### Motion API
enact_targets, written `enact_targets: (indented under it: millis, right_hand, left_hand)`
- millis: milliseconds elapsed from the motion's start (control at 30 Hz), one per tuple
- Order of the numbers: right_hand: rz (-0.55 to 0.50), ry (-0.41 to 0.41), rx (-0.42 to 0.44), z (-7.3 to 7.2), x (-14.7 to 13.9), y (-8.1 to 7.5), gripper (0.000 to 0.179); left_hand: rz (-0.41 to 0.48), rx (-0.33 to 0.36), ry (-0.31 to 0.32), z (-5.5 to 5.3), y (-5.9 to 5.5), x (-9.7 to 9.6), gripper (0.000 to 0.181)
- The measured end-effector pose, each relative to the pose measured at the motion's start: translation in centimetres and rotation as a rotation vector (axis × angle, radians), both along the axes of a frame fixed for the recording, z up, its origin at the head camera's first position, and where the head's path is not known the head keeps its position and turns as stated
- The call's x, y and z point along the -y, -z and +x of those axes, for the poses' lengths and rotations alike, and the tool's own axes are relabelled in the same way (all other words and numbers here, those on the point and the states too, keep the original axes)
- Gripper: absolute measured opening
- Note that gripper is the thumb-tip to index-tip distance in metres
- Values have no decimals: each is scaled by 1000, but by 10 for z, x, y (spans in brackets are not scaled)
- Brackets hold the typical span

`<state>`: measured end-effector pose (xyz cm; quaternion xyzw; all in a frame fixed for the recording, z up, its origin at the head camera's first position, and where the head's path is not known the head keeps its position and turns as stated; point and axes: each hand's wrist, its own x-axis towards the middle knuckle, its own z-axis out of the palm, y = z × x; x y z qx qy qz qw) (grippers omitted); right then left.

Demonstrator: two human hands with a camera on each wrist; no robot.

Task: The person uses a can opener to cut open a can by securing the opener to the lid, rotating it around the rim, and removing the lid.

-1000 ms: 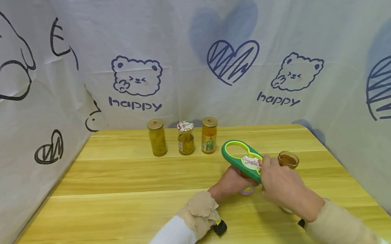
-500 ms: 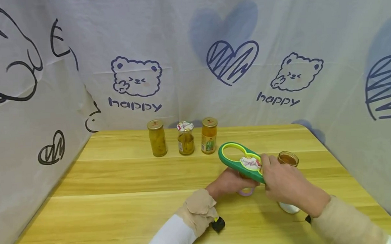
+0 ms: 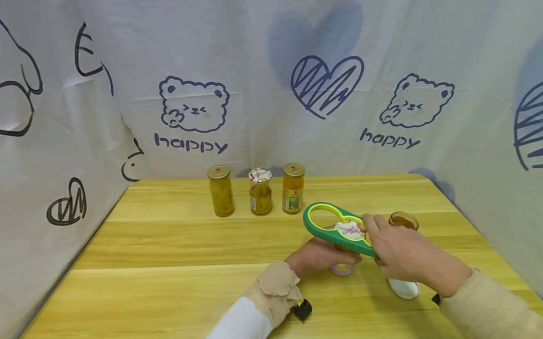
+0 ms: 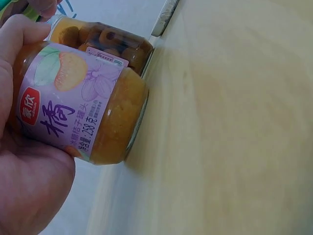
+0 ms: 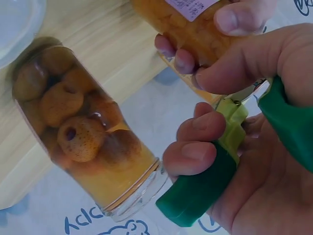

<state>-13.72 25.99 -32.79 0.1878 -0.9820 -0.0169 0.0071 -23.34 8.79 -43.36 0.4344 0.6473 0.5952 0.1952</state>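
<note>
My left hand (image 3: 321, 255) grips a jar of orange segments (image 4: 73, 98) with a purple label, its base on or just at the tabletop in the left wrist view. Over the jar's patterned lid (image 3: 350, 230) sits a green jar opener (image 3: 320, 233) with a light-green inner edge. My right hand (image 3: 406, 252) has its fingers curled round the opener's near end. Just beyond that hand stands a lidless jar of round brown fruit (image 5: 80, 122), partly covered by it in the head view. A white lid (image 3: 403, 288) lies on the table below the right hand.
Along the back of the wooden table (image 3: 166, 243) stand a tall yellow jar (image 3: 221, 193), a shorter jar (image 3: 261, 197) with a patterned lid, and an orange jar (image 3: 293, 193) with a gold lid. A printed white curtain (image 3: 259, 65) borders the table's back and sides.
My right hand has swung right and slightly nearer, turning the opener a little on the jar. More of the white lid shows. The left hand has barely moved and keeps holding the jar.
</note>
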Motion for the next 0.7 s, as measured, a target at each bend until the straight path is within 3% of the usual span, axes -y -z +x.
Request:
enact_targets:
  millis: [233,700]
  right_hand:
    - [3,-23,-39,1,-3,3,64]
    - [14,-60,-77,-3,-10,2,63]
  left_hand:
    - [-23,25,46,-1,0,2,40]
    - [17,61,125,-1,-5,5,38]
